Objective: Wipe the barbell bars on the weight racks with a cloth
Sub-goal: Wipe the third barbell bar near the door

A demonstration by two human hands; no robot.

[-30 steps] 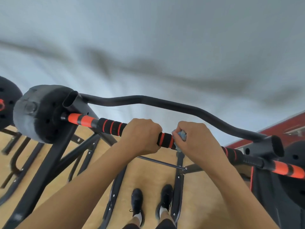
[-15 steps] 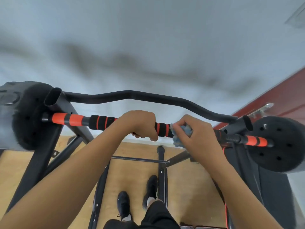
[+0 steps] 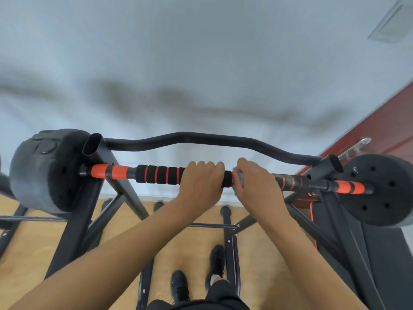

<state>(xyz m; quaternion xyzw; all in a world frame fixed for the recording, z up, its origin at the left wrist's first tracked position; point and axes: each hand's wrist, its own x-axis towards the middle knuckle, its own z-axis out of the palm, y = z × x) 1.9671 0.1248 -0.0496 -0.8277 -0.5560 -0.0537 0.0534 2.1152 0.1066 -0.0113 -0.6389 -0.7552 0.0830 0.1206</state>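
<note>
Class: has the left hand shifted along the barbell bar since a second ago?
Yes. The left hand slid right along the foam grip, closing on the right hand.

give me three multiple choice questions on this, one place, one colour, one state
1. Where is the cloth? A on the floor; B against the barbell bar in the right hand; C over a weight plate.
2. What colour are the bar's bands? A green; B orange; C yellow.
3. What is the left hand doing? A hanging free; B pressing a plate; C gripping the bar.
Answers: 1B, fabric peeks out beside that hand at the bar; 2B, orange rings cross the black foam; 3C, it wraps round the bar.
</note>
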